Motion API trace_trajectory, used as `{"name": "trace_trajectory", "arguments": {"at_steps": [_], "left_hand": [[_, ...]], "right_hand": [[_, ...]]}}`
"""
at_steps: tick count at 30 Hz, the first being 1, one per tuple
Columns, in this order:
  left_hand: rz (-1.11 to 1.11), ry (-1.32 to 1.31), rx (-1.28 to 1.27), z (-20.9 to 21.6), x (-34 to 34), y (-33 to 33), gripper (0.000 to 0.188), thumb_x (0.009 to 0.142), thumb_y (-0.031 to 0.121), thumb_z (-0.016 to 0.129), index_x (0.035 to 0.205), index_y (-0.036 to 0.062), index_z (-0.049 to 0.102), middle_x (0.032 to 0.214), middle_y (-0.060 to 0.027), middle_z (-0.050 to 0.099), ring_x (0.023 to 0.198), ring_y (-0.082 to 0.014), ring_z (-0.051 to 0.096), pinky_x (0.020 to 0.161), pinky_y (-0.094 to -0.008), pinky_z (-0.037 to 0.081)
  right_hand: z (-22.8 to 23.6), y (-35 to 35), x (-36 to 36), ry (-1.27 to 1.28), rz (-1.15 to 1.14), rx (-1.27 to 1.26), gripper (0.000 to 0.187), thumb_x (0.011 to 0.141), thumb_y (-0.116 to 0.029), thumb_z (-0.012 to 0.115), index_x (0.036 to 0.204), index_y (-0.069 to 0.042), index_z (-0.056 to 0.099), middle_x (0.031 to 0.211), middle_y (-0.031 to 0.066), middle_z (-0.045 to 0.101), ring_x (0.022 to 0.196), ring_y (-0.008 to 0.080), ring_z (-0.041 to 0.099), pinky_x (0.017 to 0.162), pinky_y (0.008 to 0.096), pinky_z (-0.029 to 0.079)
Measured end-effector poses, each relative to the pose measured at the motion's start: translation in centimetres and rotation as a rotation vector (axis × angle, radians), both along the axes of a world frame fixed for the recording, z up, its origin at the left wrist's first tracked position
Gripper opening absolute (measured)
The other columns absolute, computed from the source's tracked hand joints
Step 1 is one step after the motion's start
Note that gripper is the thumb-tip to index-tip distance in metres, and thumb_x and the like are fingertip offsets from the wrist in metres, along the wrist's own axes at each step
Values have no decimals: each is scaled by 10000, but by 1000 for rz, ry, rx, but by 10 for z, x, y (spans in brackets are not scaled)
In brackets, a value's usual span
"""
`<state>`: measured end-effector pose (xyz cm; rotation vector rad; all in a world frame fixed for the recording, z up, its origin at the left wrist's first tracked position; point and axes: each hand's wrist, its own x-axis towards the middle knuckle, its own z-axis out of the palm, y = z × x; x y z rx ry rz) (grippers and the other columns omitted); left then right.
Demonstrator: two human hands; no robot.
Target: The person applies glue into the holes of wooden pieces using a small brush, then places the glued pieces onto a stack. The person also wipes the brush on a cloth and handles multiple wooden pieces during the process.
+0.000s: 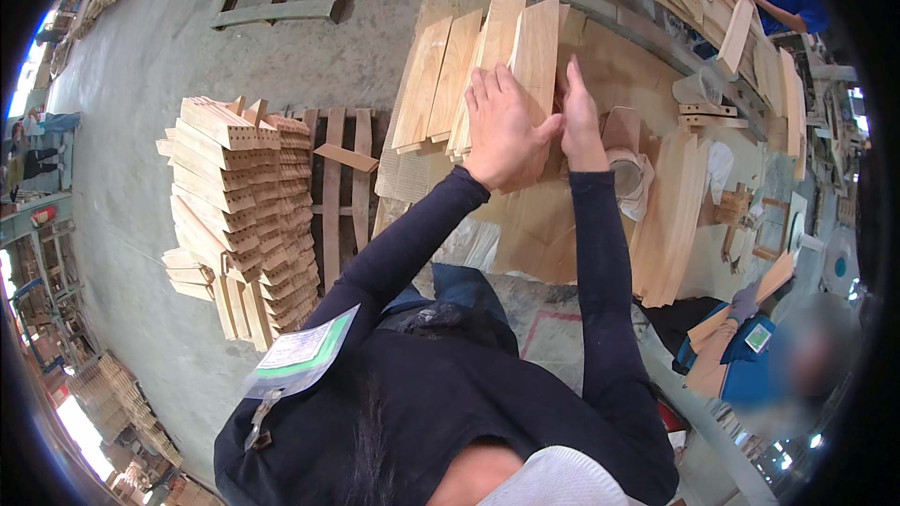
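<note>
Floor [131, 178]: hard and gray, in a big room full of wood.
Tall pile [253, 206]: lots of pale boards in stacked rows, many with little holes in their ends. I think this part is mostly done, because it is high and pretty neat.
Pallet [333, 201]: brown slats just right of the pile, with one loose board [347, 158] lying across it.
Flat boards [424, 84]: side by side on a desk [647, 84] topped with brown cardboard. They look like some that are left.
Left hand [502, 117]: lies on the middle boards [537, 42], fingers straight. Its grip looks open, not curled around anything.
Right hand [581, 122]: stands on its side by the right edge of those boards. Its grip looks open too, but I can't tell if it pushes.
Long boards [666, 220]: together on the right part of the desk. I can't tell if they are done or waiting.
Co-worker [750, 347]: far right, with a gloved hand [745, 303] on another board [776, 274].
</note>
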<state>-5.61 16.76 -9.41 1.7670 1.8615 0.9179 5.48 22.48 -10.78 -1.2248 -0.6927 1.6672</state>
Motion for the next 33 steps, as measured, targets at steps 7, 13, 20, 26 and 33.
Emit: {"name": "trace_trajectory", "arguments": {"at_steps": [7, 13, 20, 26, 33], "left_hand": [[136, 126, -138, 22, 25, 30, 968, 614, 248, 746, 1336, -143, 232, 1110, -223, 469, 1034, -345, 475, 811, -463, 414], [114, 102, -48, 19, 11, 48, 840, 614, 239, 735, 1244, -137, 326, 997, -240, 536, 941, -364, 570, 786, -386, 496], [87, 55, -115, 29, -78, 58, 777, 695, 358, 711, 1202, -120, 367, 1073, -266, 577, 948, -381, 613, 813, -423, 506], [63, 223, -233, -54, -115, 83, 682, 758, 403, 648, 1149, -103, 411, 1086, -290, 580, 914, -400, 616, 809, -419, 500], [13, -78, -264, -107, -98, 81, 424, 769, 304, 632, 985, -52, 550, 928, -261, 634, 917, -390, 614, 801, -443, 477]], "right_hand": [[-20, -14, 10, 313, 53, 73, 586, 1006, -458, 184, 1451, -84, 260, 1467, 90, 330, 1326, 219, 349, 1096, 339, 282], [-17, -23, 4, -24, 94, 144, 593, 1000, -410, 330, 1475, -92, 173, 1467, 86, 326, 1323, 205, 346, 1088, 332, 286], [-67, -11, 14, -227, 128, -69, 792, 897, -477, 548, 1445, -15, 209, 1424, 112, 368, 1276, 222, 399, 1042, 342, 332], [-58, -10, 2, -79, 113, -74, 680, 901, -463, 546, 1371, -16, 342, 1338, 101, 463, 1200, 213, 481, 974, 346, 421], [-44, -1, -10, -174, 84, -78, 666, 908, -463, 533, 1372, -17, 362, 1327, 105, 478, 1177, 215, 503, 965, 344, 431]]}}
